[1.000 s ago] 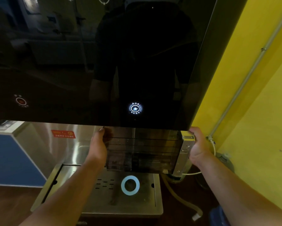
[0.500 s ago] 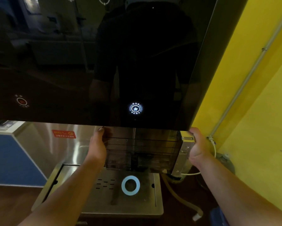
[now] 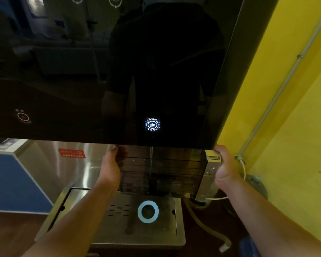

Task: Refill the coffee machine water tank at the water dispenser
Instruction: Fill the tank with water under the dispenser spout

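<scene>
The water tank (image 3: 161, 171), a smoked, see-through plastic box, is held in the air just under the lower edge of the water dispenser (image 3: 100, 71), below its lit cup button (image 3: 152, 124) and above the steel drip tray (image 3: 118, 238) with its pale blue ring (image 3: 148, 211). The left hand (image 3: 109, 167) clasps the tank's left end, thumb up the near corner and the other fingers out of sight behind it. The right hand (image 3: 225, 167) wraps round the silver end piece (image 3: 209, 175), thumb over its top.

The tank looks rigid and thin-walled, with smooth sides that will likely be slick once wet. It should grow much heavier as it fills, and the water will slosh, so the two-ended hold suits it. Supporting more of the base would be safer than squeezing the walls. A thin bright line at the tank's top may be a stream of water, but the dark plastic hides the level.
</scene>
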A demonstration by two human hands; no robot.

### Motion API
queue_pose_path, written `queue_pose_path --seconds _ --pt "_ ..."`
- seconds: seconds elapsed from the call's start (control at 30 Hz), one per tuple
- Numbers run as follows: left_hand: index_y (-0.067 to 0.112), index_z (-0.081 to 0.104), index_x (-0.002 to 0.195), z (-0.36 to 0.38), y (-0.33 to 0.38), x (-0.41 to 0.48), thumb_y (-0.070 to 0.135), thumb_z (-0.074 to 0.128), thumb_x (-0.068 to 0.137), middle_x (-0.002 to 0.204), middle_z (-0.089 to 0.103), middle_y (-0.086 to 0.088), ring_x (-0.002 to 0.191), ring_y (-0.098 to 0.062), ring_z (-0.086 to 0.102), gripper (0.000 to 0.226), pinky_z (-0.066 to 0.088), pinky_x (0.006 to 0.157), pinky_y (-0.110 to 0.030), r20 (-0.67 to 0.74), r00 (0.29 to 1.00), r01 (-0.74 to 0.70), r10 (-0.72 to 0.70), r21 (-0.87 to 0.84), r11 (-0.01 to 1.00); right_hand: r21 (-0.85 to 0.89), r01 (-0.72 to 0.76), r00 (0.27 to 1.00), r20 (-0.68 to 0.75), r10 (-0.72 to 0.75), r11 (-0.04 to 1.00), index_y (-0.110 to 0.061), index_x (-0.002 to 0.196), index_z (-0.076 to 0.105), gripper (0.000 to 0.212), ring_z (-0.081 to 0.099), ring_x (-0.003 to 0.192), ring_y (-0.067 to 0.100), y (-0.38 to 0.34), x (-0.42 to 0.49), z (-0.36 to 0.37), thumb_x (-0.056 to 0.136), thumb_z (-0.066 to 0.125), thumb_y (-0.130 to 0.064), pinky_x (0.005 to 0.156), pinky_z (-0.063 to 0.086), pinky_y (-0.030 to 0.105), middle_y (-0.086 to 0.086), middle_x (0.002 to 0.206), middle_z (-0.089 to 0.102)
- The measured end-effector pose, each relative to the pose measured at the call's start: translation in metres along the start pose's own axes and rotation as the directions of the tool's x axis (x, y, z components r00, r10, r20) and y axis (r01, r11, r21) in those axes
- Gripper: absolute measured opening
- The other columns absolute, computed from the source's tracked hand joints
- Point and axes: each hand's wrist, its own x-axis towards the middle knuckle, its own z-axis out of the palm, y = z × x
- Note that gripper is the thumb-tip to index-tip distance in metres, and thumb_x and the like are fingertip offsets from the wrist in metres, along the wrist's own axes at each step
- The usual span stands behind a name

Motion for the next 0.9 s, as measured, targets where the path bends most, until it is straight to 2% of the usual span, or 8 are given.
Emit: queue_pose_path --seconds 0.2,0.33,0.5,0.63,0.7,0.77,0.83,0.9 --pt "0.016 0.061 0.096 -0.001 -0.002 0.002 0.029 0.031 0.104 0.092 0.066 -0.007 0.084 -0.018 0.062 0.033 0.044 0.068 -0.025 -0.003 0.999 0.033 -0.033 0.003 0.999 0.001 -0.019 1.000 -0.010 0.019 1.000 -0.017 0.048 0.065 0.053 0.062 0.047 0.016 0.005 0.007 -0.008 0.094 0.042 -0.029 0.063 0.042 0.031 0.001 0.051 0.063" --pt "0.012 0.057 0.113 -0.006 -0.004 0.004 0.040 0.035 0.103 0.095 0.069 -0.006 0.078 -0.012 0.069 0.037 0.051 0.055 -0.017 -0.010 0.997 0.081 -0.082 -0.036 0.996 -0.007 -0.030 0.999 0.031 0.030 1.000 -0.014 0.068 0.063 0.032 0.061 0.064 0.026 0.011 0.011 -0.015 0.080 0.056 -0.042 0.069 0.046 0.035 0.005 0.063 0.064" --pt "0.023 0.061 0.094 -0.022 0.001 -0.005 0.040 0.034 0.103 0.093 0.068 0.000 0.099 -0.022 0.060 0.033 0.042 0.091 -0.038 -0.056 0.998 -0.019 0.018 -0.005 1.000 -0.016 -0.063 0.993 0.100 0.065 0.998 -0.011 0.078 0.061 0.043 0.059 0.073 0.032 0.013 0.023 -0.027 0.060 0.072 -0.049 0.074 0.045 0.039 0.010 0.072 0.063" --pt "0.020 0.052 0.074 -0.032 -0.001 -0.051 0.030 0.042 0.100 0.068 0.051 -0.007 0.066 -0.024 0.051 0.029 0.043 0.058 -0.034 -0.250 0.960 -0.058 0.129 0.273 0.960 0.016 -0.066 0.992 0.109 0.064 0.998 -0.010 0.084 0.062 0.041 0.058 0.080 0.033 0.013 0.028 -0.028 0.065 0.070 -0.046 0.078 0.044 0.042 0.013 0.081 0.063" --pt "0.021 0.053 0.064 -0.025 0.008 -0.076 0.029 0.046 0.094 0.056 0.051 -0.005 0.050 -0.021 0.050 0.031 0.042 0.045 -0.031 -0.013 0.891 -0.390 0.454 0.491 0.779 -0.007 -0.054 0.993 0.101 0.054 0.999 -0.011 0.081 0.064 0.036 0.059 0.077 0.032 0.011 0.027 -0.025 0.067 0.067 -0.045 0.077 0.045 0.041 0.011 0.076 0.065" --pt "0.017 0.058 0.065 -0.012 0.020 -0.085 0.025 0.051 0.087 0.060 0.059 0.000 0.050 -0.013 0.051 0.025 0.044 0.046 -0.029 0.326 0.623 -0.740 0.710 0.540 0.401 -0.012 -0.053 0.993 0.107 0.054 0.999 -0.013 0.077 0.065 0.031 0.060 0.074 0.031 0.009 0.027 -0.023 0.073 0.061 -0.043 0.076 0.046 0.039 0.008 0.071 0.067" --pt "0.014 0.062 0.088 0.006 0.037 -0.089 0.026 0.055 0.087 0.094 0.072 -0.007 0.067 -0.008 0.052 0.014 0.043 0.058 -0.022 0.494 0.430 -0.846 0.755 0.513 0.146 -0.007 -0.060 0.992 0.110 0.060 0.998 -0.013 0.077 0.066 0.031 0.061 0.073 0.030 0.008 0.027 -0.022 0.075 0.058 -0.042 0.077 0.046 0.039 0.008 0.070 0.067" --pt "0.015 0.057 0.113 0.024 0.053 -0.093 0.031 0.059 0.084 0.137 0.056 -0.010 0.080 -0.008 0.049 0.033 0.038 0.067 -0.020 0.527 0.425 -0.832 0.736 0.548 0.089 -0.001 -0.060 0.994 0.096 0.060 0.998 -0.013 0.074 0.068 0.034 0.062 0.071 0.030 0.007 0.025 -0.022 0.081 0.052 -0.041 0.077 0.046 0.039 0.008 0.069 0.068"
